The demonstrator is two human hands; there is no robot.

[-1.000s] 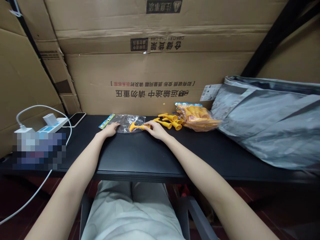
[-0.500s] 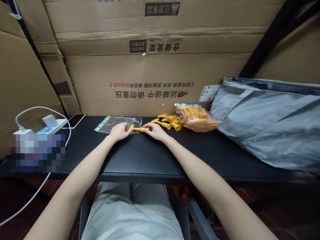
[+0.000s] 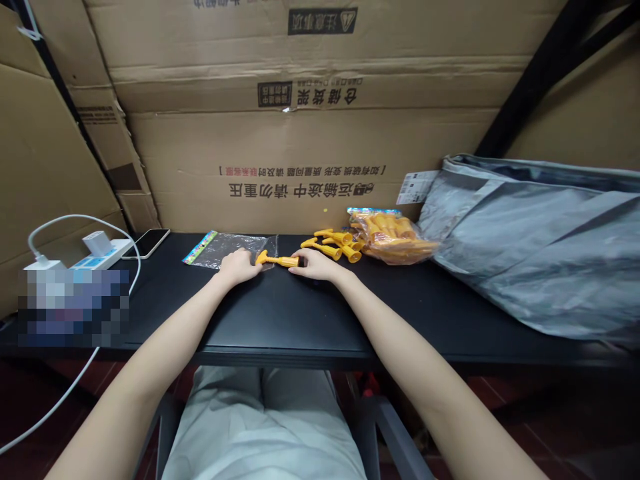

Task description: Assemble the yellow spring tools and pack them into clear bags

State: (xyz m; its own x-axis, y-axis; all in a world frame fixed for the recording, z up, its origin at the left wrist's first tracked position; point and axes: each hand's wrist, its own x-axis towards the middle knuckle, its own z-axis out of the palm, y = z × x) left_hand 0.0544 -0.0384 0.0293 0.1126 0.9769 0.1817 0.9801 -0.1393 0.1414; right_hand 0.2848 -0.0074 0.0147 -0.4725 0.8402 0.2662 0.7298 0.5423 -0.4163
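A yellow-orange plastic piece (image 3: 280,261), with a curved crosspiece on one end, a thin ridged neck and a thicker body, lies level between my hands. My left hand (image 3: 239,267) grips the crosspiece end with thumb and fingers. My right hand (image 3: 319,264) has its thumb and fingers around the other, thicker end. Beneath and behind my left hand is a flat clear plastic bag (image 3: 227,243) with a colourful header strip. To the right of my right hand, several similar yellow pieces (image 3: 330,250) lie loose in a small heap.
A clear bag packed with yellow pieces (image 3: 395,233) rests against the heap. A large grey fabric bag (image 3: 530,247) covers the right side of the black table (image 3: 285,327). At left are a phone (image 3: 147,243), a power strip (image 3: 117,253) and a white cable (image 3: 75,215). Cardboard (image 3: 300,140) stands behind.
The crosspiece end and more of the thick body now show. My right hand has shifted slightly right along the piece, leaving a wider gap between my hands.
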